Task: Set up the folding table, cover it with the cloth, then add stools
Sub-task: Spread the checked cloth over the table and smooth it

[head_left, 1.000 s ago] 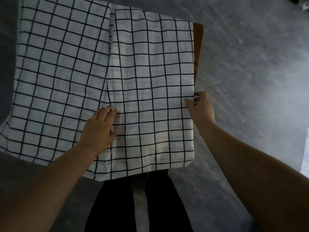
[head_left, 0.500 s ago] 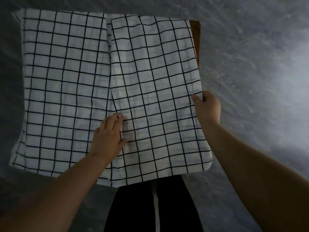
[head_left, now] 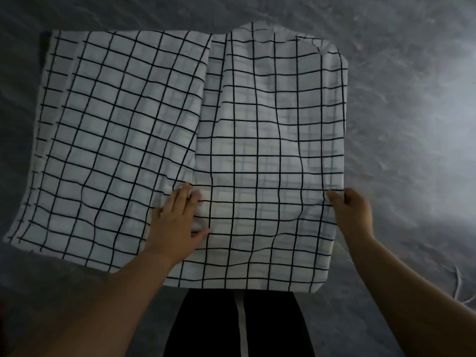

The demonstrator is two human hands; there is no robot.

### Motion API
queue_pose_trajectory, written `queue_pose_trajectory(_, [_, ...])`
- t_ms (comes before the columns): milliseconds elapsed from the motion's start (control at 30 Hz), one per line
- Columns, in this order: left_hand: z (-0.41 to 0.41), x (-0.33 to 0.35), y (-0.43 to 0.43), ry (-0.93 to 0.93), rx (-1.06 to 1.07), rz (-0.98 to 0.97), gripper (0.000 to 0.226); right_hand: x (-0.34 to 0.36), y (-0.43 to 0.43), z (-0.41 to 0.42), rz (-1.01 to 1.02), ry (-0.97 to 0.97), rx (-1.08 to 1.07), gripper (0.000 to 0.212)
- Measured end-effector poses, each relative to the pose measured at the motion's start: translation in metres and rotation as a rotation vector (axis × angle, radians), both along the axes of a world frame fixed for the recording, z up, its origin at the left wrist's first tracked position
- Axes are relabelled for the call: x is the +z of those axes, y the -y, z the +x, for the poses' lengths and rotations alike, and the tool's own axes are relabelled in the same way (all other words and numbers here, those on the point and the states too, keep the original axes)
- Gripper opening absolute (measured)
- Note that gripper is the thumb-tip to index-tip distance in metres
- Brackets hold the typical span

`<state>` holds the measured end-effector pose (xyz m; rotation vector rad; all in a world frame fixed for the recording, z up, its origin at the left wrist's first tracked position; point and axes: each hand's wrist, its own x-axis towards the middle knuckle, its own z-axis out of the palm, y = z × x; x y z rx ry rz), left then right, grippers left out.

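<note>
My left hand (head_left: 177, 222) is flat on the cloth (head_left: 270, 124) just beside the middle fold (head_left: 203, 112), right hand (head_left: 353, 215) pinching the right edge.

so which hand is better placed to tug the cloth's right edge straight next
Right. The right hand grips the checked cloth at its right edge; the left hand lies flat on the cloth near the middle fold, away from that edge, so it probably suits holding it down.
</note>
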<state>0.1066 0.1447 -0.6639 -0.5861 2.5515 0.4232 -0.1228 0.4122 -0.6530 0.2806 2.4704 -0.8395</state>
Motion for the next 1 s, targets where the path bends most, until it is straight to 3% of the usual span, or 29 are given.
queue_pose_trajectory(267, [-0.020,0.016,0.013,-0.082,0.026,0.018,0.067,0.013,0.026,-0.031,-0.045,0.165,-0.014,0.026])
queue_pose_trajectory(500, [-0.096,0.024,0.063,-0.275,-0.029,-0.059,0.043,0.021,0.077,-0.090,-0.061,0.060,0.012,0.035])
queue_pose_trajectory(700, [-0.153,0.004,0.103,-0.129,0.084,-0.109,0.064,0.006,0.128,-0.160,-0.093,-0.001,0.001,0.047])
queue_pose_trajectory(767, [-0.168,-0.005,0.105,-0.085,0.169,-0.078,0.063,-0.002,0.140,-0.187,-0.096,0.029,0.026,0.041])
queue_pose_trajectory(900, [-0.188,-0.014,0.100,-0.103,0.272,-0.129,0.058,-0.017,0.154,-0.217,-0.079,0.128,0.092,0.058])
queue_pose_trajectory(1000, [-0.190,-0.019,0.094,-0.070,0.295,-0.139,0.059,-0.019,0.154,-0.226,-0.145,0.130,0.039,0.044])
